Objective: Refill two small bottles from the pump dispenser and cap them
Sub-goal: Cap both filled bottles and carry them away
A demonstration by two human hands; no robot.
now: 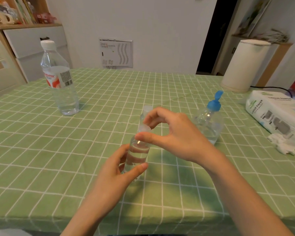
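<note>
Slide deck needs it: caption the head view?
Left hand holds a small bottle while right hand pinches its cap; pump dispenser stands nearby.

Left grip (116, 171) curls thumb and fingers round the bottle (138, 151). Right grip (174, 133), just above the left, pinches the cap (144, 128) between thumb and forefinger, wrist bent.

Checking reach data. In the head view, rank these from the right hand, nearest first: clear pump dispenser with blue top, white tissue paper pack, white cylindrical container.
1. Clear pump dispenser with blue top: just right of the right hand.
2. White tissue paper pack: farther right.
3. White cylindrical container: farthest, back right.
</note>
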